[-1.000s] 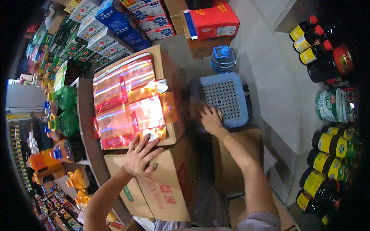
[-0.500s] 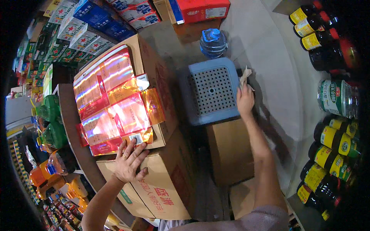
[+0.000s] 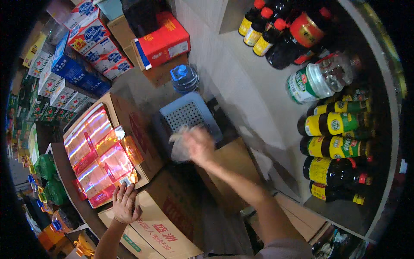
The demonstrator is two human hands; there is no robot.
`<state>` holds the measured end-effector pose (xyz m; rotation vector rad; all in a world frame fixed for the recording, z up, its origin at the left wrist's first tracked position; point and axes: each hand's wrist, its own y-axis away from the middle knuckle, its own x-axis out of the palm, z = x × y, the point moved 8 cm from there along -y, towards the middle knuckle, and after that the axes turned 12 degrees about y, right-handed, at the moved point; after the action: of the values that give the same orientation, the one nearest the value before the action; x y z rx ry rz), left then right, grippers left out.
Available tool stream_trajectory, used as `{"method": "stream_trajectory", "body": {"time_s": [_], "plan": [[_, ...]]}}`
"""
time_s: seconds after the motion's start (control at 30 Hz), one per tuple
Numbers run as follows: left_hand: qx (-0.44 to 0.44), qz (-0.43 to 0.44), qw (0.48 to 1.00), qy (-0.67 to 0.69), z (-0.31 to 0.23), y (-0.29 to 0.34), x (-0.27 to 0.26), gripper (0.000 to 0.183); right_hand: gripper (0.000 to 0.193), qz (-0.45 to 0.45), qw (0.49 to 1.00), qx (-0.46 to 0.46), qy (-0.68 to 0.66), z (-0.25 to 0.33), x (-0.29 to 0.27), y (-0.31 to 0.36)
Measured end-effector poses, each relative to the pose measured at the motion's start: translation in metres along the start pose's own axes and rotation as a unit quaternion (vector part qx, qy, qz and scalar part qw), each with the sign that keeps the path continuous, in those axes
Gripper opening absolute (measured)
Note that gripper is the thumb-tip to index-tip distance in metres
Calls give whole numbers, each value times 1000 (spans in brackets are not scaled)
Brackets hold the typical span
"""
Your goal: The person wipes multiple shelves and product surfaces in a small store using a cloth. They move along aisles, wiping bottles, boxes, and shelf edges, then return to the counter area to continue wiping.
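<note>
My left hand point(image 3: 126, 203) lies with fingers spread on the top edge of a cardboard box point(image 3: 161, 222). Its fingertips reach the lower corner of a shiny red and gold foil package point(image 3: 101, 157), which sits on another carton point(image 3: 123, 110). Smeared by motion, my right hand point(image 3: 199, 146) is over the near edge of a blue plastic stool point(image 3: 207, 113) with a perforated top. A pale crumpled cloth point(image 3: 179, 149) is in that hand, blurred as well; whether it touches the stool I cannot tell.
A brown carton point(image 3: 235, 166) stands beside the stool. Beyond it are a blue-capped water jug point(image 3: 184, 80) and a red box point(image 3: 166, 39). At right, a shelf point(image 3: 276, 142) holds dark sauce bottles point(image 3: 334, 170) and a clear jar point(image 3: 317, 82). Stacked beer cartons point(image 3: 97, 41) stand far left.
My right hand has swung from the stool's right side to over its near left part with the cloth. My left hand stays on the box. The view has shifted right, showing more shelf.
</note>
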<state>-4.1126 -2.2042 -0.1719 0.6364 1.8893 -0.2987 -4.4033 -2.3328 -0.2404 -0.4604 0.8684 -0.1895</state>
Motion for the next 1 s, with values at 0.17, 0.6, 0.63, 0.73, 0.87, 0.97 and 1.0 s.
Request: {"method": "stream_trajectory", "body": {"time_s": [0.17,0.6,0.63,0.73,0.87,0.97,1.0], "plan": [[-10,4,1000,1,4,3,3,51,32,-73,922,-20,380,-58,-114,-184],[5,-5,1000,13,0,3,6,50,44,65,903,74,418,-134,-152,-131],[2,-1,1000,8,0,3,6,50,44,52,902,104,415,-135,-166,-120],[-3,15,1000,-3,2,4,9,51,46,42,883,164,439,-134,-195,-85],[-3,5,1000,5,3,5,9,53,46,69,855,228,461,-125,-226,-8],[20,-12,1000,3,1,6,8,53,46,69,847,218,479,-110,-258,62],[14,-8,1000,-10,2,6,9,53,46,76,842,215,488,-105,-268,87]]}}
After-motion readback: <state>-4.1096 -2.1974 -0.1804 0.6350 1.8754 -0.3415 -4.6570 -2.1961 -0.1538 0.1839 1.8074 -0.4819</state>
